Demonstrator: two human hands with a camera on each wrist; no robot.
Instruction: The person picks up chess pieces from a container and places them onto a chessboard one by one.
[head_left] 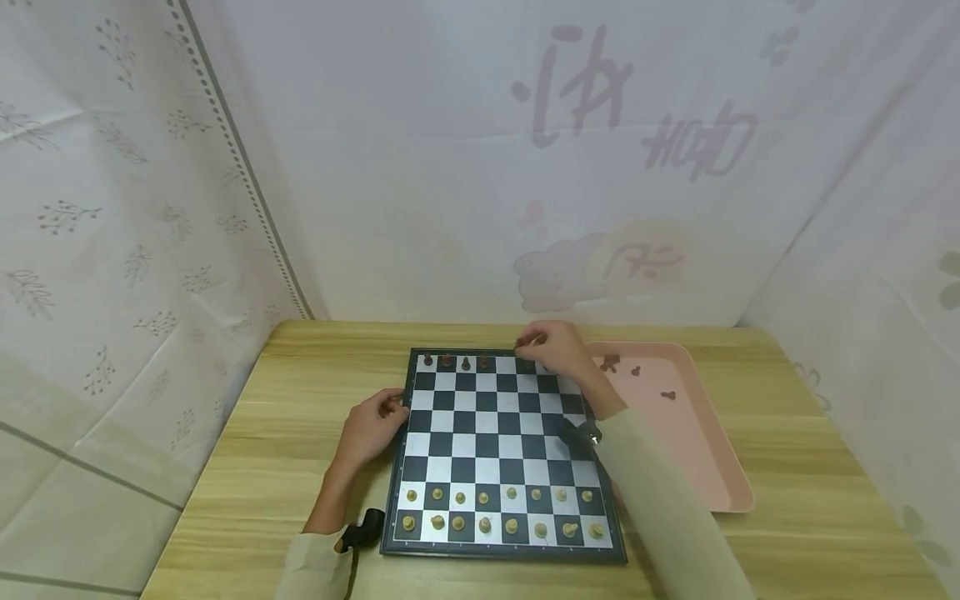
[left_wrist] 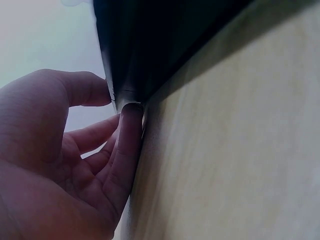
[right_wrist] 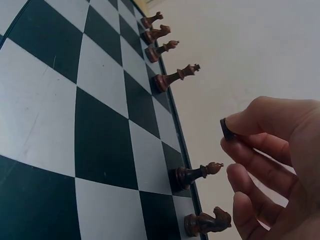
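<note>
A black-and-white chessboard (head_left: 486, 423) lies on the table. My left hand (head_left: 372, 427) holds its left edge; in the left wrist view the thumb (left_wrist: 87, 89) and a finger meet at the board's dark side (left_wrist: 131, 50). Over the far edge, my right hand (head_left: 557, 348) pinches a chess piece between thumb and fingers. Only its dark base (right_wrist: 227, 130) shows in the right wrist view. Brown pieces stand along the far row: a rook (right_wrist: 152, 20), knight (right_wrist: 156, 34), bishop (right_wrist: 161, 51) and king (right_wrist: 175, 78), then, past a gap, a bishop (right_wrist: 198, 175) and knight (right_wrist: 207, 221).
Light pawns (head_left: 483, 497) and other light pieces (head_left: 485, 525) fill the two near rows. Right of the board, partly under my right forearm, sits a pink tray (head_left: 716, 417) with several brown pieces (head_left: 668, 395). A white patterned cloth (head_left: 420, 167) hangs behind the table.
</note>
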